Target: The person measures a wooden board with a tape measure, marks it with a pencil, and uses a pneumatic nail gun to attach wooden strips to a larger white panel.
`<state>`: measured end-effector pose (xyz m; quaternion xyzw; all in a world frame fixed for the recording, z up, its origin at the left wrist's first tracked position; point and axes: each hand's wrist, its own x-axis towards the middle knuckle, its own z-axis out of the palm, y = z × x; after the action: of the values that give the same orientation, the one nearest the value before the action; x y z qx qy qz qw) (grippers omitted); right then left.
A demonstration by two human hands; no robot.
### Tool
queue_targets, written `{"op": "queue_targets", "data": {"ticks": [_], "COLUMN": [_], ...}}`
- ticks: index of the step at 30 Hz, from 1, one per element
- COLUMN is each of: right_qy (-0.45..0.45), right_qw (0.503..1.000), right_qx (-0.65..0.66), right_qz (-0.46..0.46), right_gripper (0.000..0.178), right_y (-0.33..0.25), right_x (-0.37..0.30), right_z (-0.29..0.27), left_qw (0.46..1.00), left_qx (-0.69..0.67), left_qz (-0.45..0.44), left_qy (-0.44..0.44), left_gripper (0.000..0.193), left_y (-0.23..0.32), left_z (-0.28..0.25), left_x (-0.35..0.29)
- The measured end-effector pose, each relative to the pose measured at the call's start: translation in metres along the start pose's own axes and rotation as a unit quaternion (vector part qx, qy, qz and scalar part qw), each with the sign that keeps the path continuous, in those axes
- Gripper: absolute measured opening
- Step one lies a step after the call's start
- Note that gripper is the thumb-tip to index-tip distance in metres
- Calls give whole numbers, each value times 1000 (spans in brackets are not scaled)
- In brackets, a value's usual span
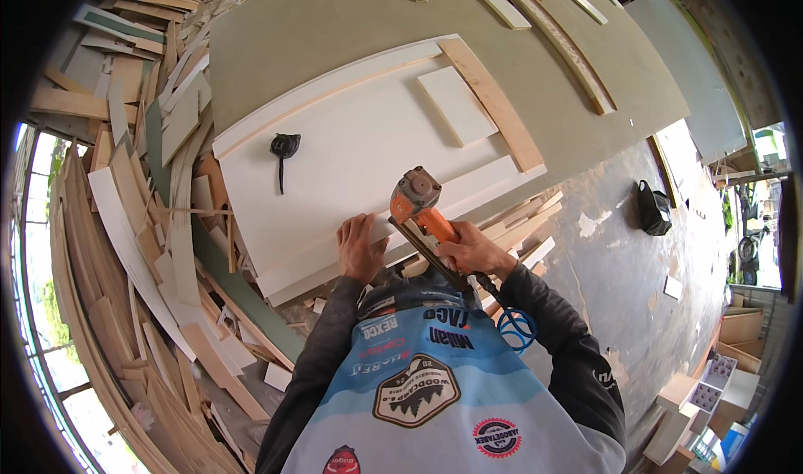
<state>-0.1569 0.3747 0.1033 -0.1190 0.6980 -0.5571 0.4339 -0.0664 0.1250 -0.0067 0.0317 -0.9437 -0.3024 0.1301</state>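
Observation:
An orange and grey nail gun [417, 196] is held upright at the near edge of a white panel [351, 131], its handle wrapped by my right hand [478, 251]. A blue coiled air hose [516, 329] hangs below that hand. To the left of the tool, my left hand [362, 247] grips a white strip [314, 267] along the panel's near edge, fingers curled over its top. Bare wood shows on the strip [493, 106] at the panel's right end. A white rectangular board [457, 106] lies near it, and a black tape measure [285, 145] with a strap lies farther left.
Beneath the panel is a large grey-green board [326, 35], with long strips [552, 39] on its far part. Heaped wood offcuts [180, 140] crowd the left side. A black bag [652, 208] sits on the floor at right, with boxes [711, 382] farther down.

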Motion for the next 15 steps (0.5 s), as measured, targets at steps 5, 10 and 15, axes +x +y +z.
{"op": "queue_targets", "data": {"ticks": [5, 10, 15], "right_qy": [-6, 14, 77], "right_qw": [999, 1000, 996], "right_qx": [-50, 8, 38], "right_qz": [18, 15, 20], "right_gripper": [24, 22, 24], "right_y": [-20, -5, 9], "right_x": [-5, -12, -24], "right_z": [-5, -28, -71], "left_qw": [1000, 1000, 999], "left_qx": [8, 14, -18], "left_qz": [-5, 3, 28], "left_qy": [-3, -8, -32], "left_gripper": [62, 66, 66], "left_y": [-2, 5, 28], "left_z": [1, 6, 26], "left_x": [1, 9, 33]}}
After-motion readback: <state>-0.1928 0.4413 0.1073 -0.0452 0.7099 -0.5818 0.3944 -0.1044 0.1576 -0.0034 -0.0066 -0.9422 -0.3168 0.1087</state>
